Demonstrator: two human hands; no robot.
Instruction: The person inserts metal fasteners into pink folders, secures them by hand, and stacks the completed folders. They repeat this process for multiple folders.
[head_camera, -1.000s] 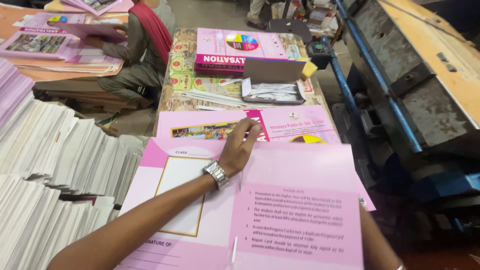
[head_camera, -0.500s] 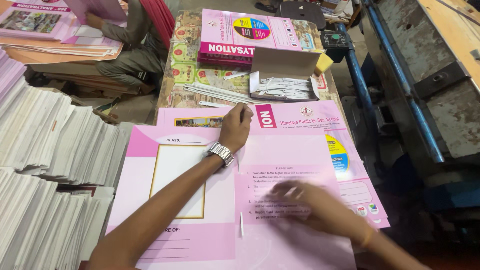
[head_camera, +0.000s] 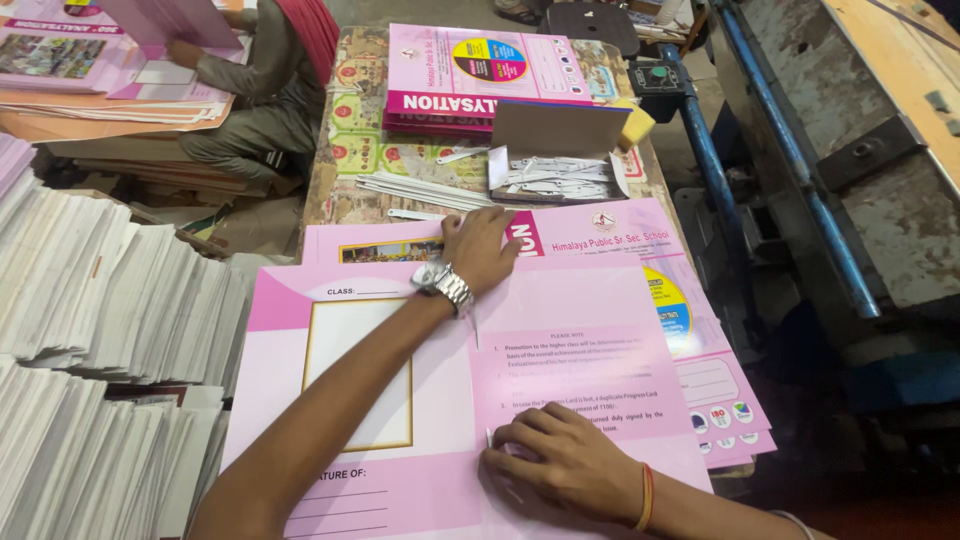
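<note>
Left hand (head_camera: 480, 250) is laid palm down, fingers spread and open, on the far edge of a pink printed sheet (head_camera: 400, 400); a metal wristwatch (head_camera: 445, 285) is worn on that wrist. Nothing is gripped by it. Right hand (head_camera: 565, 465) is pressed flat, fingers loosely curled, on the near right part of the same sheet, just below a block of printed lines; it is not closed around anything, and a thin orange band (head_camera: 645, 497) is seen at its wrist.

The pink sheet is spread flat in the middle of the counter (head_camera: 335, 190), directly under both hands. A yellow-framed white rectangle (head_camera: 345, 340) is printed on its left half. A vertical fold line is noted between the two halves. More pink sheets (head_camera: 700, 340) lie beneath it, showing at the far and right edges, with a coloured disc printed on the right.

Beyond the left hand, well apart, an open cardboard box (head_camera: 555, 165) of small white strips is recorded, with loose white strips (head_camera: 420, 190) just beside it to the left. Behind the box, a stack of pink covers (head_camera: 480, 75) is set.

Tall fanned stacks of white paper (head_camera: 100, 330) are noted along the left. At upper left, another person (head_camera: 265, 80) is seated at a separate pile of pink sheets. A blue-framed metal machine (head_camera: 830, 170) stands to the right.
</note>
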